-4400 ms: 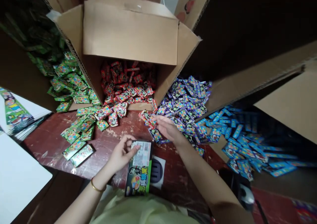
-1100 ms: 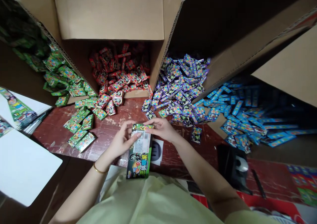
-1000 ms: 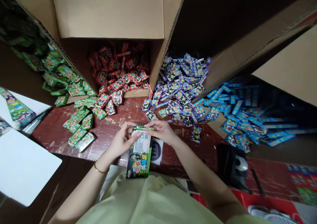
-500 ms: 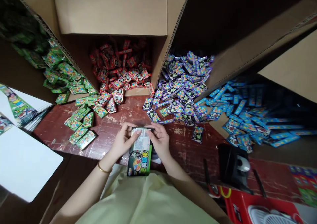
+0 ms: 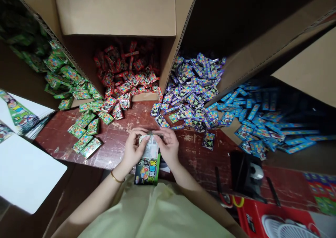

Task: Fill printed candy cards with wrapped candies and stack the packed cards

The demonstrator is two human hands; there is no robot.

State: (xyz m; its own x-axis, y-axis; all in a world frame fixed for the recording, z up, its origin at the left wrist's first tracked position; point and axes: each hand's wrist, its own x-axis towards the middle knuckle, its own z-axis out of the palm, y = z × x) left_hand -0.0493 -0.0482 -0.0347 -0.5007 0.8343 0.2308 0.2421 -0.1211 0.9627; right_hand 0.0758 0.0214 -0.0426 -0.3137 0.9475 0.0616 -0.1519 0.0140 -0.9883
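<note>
Between my two hands, close to my body, is a black and green printed candy box [image 5: 146,169] with a white printed panel at its far end. My left hand [image 5: 134,148] grips its far left corner, thumb on top and fingers curled behind. On the far right corner my right hand [image 5: 168,147] does the same, its thumb pressed on the white panel. The far edge of the box is partly hidden by the fingers. Just beyond my hands lie small purple packets [image 5: 162,121], and green packets [image 5: 88,145] sit to the left on the dark red table [image 5: 131,117].
Cardboard boxes [image 5: 118,12] on their sides spill red packets [image 5: 124,87], purple packets and blue packets [image 5: 252,127]. Flat printed card sheets [image 5: 28,168] lie at the left. A black tape dispenser [image 5: 244,175] and scissors [image 5: 223,192] lie right, near a red crate [image 5: 258,213].
My fingertips have curled further over the far end of the candy box, and both thumbs have shifted slightly on the white panel. The piles of packets have not changed.
</note>
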